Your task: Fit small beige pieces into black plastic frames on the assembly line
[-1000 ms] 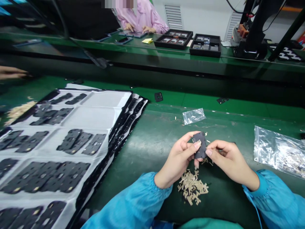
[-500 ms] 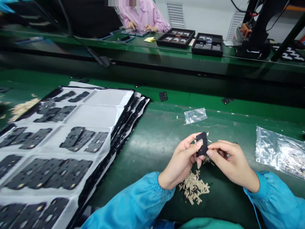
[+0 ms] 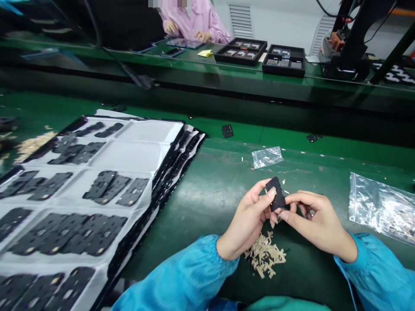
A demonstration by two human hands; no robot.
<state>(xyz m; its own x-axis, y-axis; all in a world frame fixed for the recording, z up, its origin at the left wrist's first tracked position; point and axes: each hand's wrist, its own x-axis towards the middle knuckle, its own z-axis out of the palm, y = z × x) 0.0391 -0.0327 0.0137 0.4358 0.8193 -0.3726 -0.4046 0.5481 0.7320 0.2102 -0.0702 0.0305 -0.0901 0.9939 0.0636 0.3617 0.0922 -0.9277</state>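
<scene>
My left hand [image 3: 248,220] holds a small black plastic plate [image 3: 276,199] tilted up, thumb pressed on its face and fingers behind. At the plate's lower right corner, the index finger and thumb of my right hand [image 3: 313,218] are bent in close in a pinch. Whatever lies between those tips is too small to make out. Below the hands is a loose pile of small beige pieces [image 3: 266,255], with a few more scraps just beyond the plate. To the left, a white sectioned tray [image 3: 129,151] with black edges holds many similar black plates [image 3: 105,229].
A small clear bag [image 3: 267,157] lies beyond my hands; a larger zip bag of small pieces [image 3: 382,211] is at right. Loose black plates [image 3: 227,131] sit farther back. Behind a raised ledge, a person in pink [image 3: 197,21] works beside black boxes [image 3: 283,60].
The black plate has turned slightly in my left hand, its lower end swinging right. My right thumb has slid down to its lower corner, farther from the index finger. The co-worker's hand has lifted.
</scene>
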